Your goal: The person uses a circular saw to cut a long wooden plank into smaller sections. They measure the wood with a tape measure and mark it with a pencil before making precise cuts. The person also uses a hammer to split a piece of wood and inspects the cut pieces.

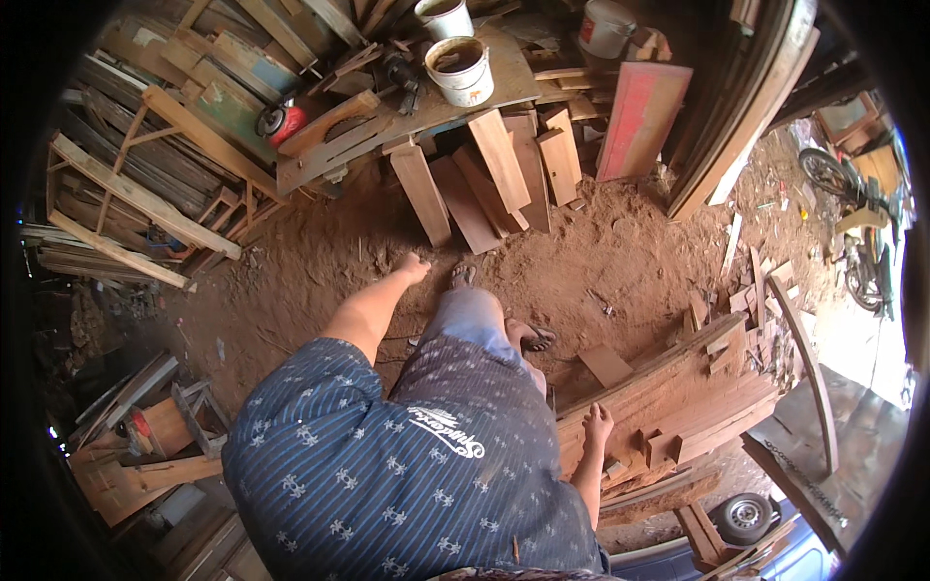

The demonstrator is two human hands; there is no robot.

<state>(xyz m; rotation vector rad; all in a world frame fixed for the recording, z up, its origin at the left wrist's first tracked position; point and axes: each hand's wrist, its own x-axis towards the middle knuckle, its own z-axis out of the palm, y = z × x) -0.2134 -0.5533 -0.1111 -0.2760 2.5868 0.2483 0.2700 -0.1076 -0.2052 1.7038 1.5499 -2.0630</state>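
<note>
My left hand (415,267) is out ahead with fingers curled closed, just short of several planks (417,194) leaning on a worktop (320,165). Whether it holds anything is too small to see. My right hand (598,422) hangs at my right side, fingers curled, beside a long rough timber slab (707,387) with small wood blocks (663,447) on it; any held item cannot be made out. My sandalled feet stand on reddish, sawdust-strewn ground (601,252) between the planks and the slab.
Buckets (459,82) and a red round object (281,123) sit at the worktop. A red-striped board (639,121) and tall boards (736,107) lean at right. Timber stacks (145,194) line the left. A motorbike (862,232), wheel (743,518) and metal sheet (794,455) are far right.
</note>
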